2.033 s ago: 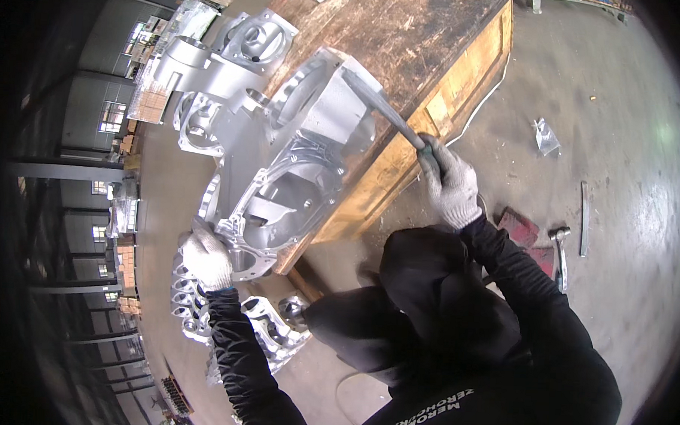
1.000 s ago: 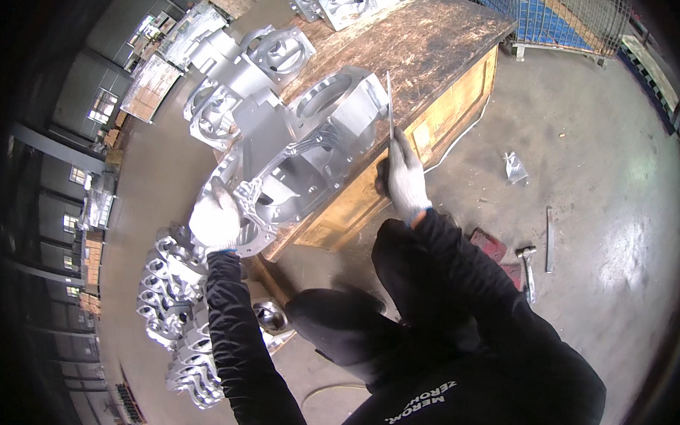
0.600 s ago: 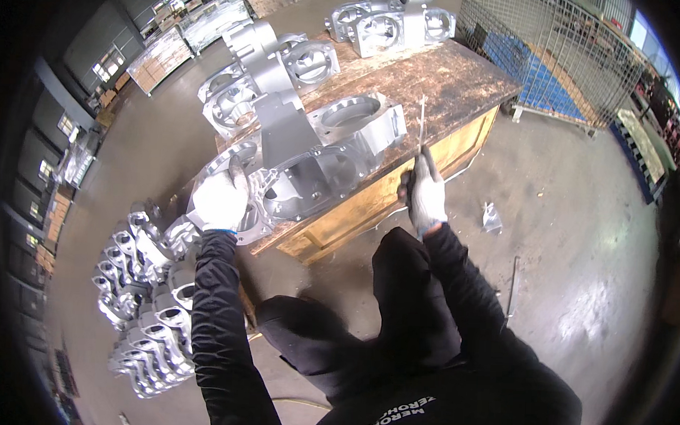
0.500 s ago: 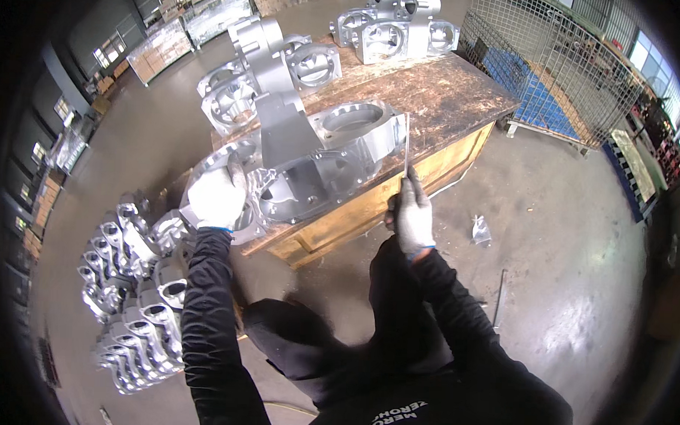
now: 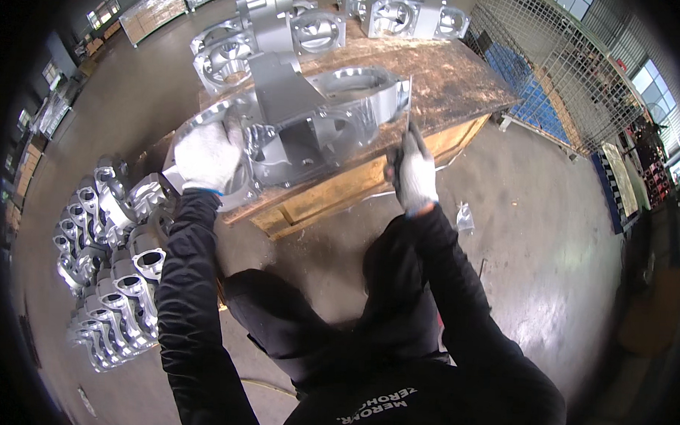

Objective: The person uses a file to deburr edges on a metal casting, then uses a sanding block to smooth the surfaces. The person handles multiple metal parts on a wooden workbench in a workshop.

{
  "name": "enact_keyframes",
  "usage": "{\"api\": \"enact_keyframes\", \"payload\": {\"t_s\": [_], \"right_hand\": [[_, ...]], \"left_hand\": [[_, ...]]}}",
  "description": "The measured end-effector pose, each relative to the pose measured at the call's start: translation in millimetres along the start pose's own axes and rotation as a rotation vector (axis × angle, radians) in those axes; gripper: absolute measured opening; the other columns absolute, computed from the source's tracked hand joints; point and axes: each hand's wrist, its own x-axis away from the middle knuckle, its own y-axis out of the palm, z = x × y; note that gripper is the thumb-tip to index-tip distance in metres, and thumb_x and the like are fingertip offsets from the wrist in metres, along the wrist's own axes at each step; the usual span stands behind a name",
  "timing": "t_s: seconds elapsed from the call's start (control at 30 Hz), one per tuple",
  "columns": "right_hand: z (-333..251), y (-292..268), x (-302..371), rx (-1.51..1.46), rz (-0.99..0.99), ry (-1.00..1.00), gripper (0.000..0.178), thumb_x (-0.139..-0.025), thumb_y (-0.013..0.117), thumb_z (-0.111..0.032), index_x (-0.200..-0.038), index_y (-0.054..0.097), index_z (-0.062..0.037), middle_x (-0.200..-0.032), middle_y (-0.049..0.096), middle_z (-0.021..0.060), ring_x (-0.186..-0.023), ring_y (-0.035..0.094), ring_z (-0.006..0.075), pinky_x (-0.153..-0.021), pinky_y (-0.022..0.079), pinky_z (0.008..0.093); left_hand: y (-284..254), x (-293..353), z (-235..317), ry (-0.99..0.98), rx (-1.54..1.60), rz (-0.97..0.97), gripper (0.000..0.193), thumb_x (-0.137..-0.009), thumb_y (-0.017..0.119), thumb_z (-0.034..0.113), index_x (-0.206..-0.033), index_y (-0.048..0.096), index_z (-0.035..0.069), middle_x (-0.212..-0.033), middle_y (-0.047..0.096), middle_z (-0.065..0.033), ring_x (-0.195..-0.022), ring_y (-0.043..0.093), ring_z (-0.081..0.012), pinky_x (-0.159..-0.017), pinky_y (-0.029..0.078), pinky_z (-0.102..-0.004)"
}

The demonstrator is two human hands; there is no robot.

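Note:
A large silver-grey metal casting (image 5: 284, 91) with round openings lies along the near edge of a worn wooden workbench (image 5: 465, 74). My left hand (image 5: 205, 157), in a white glove, grips the ring at the casting's left end; glare and the casting hide some of its fingers. My right hand (image 5: 418, 176), in a white glove with a dark palm, is closed around the lower end of a thin, flat metal tool (image 5: 410, 102). The tool points away from me, along the casting's right end. Whether it touches the metal cannot be made out.
More castings (image 5: 268, 19) stand farther back on the bench, with another group (image 5: 395, 18) at the far right. Many similar parts (image 5: 113, 279) are stacked on the floor at left. A wire-mesh cage (image 5: 562, 78) stands right of the bench. A plastic bag (image 5: 466, 217) lies on the floor.
The whole view has shifted, so bench and castings sit higher in the picture. Both hands keep their places at the casting's two ends, the right one still with the tool.

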Motion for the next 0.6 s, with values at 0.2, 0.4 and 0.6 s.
{"api": "enact_keyframes", "payload": {"t_s": [0.2,0.4,0.6], "right_hand": [[-1,11,-14,0.009,-0.05,-0.022,0.055,-0.109,0.048,-0.027,-0.161,0.035,-0.0149,-0.068,0.052,0.0021,-0.046,0.05,0.0138,-0.04,0.039,0.027],[-2,3,-16,0.072,-0.07,-0.003,0.045,-0.109,0.05,-0.03,-0.15,0.047,-0.0129,-0.07,0.055,0.002,-0.047,0.052,0.0127,-0.039,0.038,0.0254],[1,-5,-40,0.213,-0.145,-0.131,0.052,-0.109,0.048,-0.031,-0.158,0.041,-0.0148,-0.067,0.054,0.0009,-0.044,0.048,0.011,-0.038,0.036,0.0238]], "left_hand": [[-4,-6,5,-0.02,-0.004,-0.075,0.051,-0.104,0.045,0.047,-0.092,0.076,0.008,-0.076,0.073,-0.0168,-0.068,0.072,-0.0361,-0.067,0.058,-0.0471],[7,-5,5,0.035,0.033,0.112,0.054,-0.101,0.048,0.044,-0.076,0.075,0.005,-0.068,0.07,-0.0189,-0.061,0.07,-0.0359,-0.063,0.057,-0.0482],[4,-1,7,0.031,0.072,0.117,0.045,-0.099,0.051,0.042,-0.086,0.077,0.008,-0.073,0.072,-0.0174,-0.066,0.072,-0.0344,-0.064,0.058,-0.0469]]}}
